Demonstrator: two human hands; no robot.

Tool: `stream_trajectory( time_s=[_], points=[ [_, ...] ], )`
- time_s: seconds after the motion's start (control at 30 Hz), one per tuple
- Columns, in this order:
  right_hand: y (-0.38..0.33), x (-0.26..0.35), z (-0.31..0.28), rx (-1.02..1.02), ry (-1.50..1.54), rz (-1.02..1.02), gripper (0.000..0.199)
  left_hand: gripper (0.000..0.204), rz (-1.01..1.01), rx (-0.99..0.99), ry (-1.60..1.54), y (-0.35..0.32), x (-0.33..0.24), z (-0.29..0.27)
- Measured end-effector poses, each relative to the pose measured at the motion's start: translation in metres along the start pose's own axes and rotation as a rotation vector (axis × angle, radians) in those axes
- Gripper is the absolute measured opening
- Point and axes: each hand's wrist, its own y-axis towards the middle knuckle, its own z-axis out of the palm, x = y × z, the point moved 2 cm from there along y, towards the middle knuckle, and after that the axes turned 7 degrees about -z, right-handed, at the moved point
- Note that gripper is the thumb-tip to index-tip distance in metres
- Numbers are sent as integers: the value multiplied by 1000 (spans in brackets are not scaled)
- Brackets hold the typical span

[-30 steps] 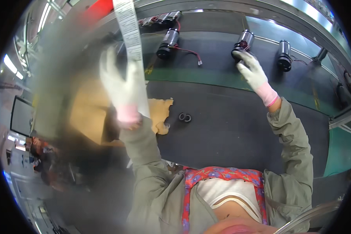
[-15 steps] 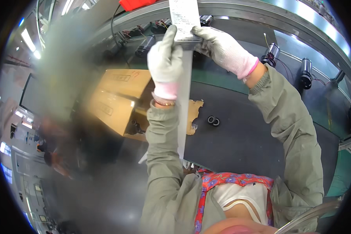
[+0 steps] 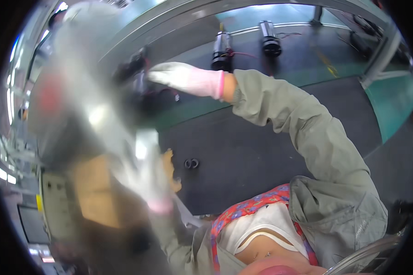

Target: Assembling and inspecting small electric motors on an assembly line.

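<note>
My right hand [image 3: 181,78], gloved, fingers together and flat, reaches over a black motor [image 3: 140,87]. Left hand [image 3: 147,176] is motion-blurred beside the cardboard box [image 3: 94,192]; can't tell its fingers.

A dark counter [image 3: 261,151] is carrying two black cylindrical motors [image 3: 222,46] at twelve o'clock and two small black rings [image 3: 191,163] lying centrally.

Dark grey work surface [image 3: 243,151] with green strip [image 3: 390,105], bright lights at left.
</note>
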Motion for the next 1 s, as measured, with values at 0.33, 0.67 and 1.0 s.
stream_trajectory(
  time_s=[0.33, 0.67, 1.0],
  points=[
    [-127, -154, -214, -118, -1362, 700, 33, 14, -348, 488, -937, -95, -19, 4],
    [-175, -74, -204, 312, -1277, 489, 21, 18, 7, 593, -1020, -57, -56, 28],
    [-328, 118, -83, 266, -853, 382, 31, 22, -335, 1202, -1683, -16, -173, 115]
  ],
)
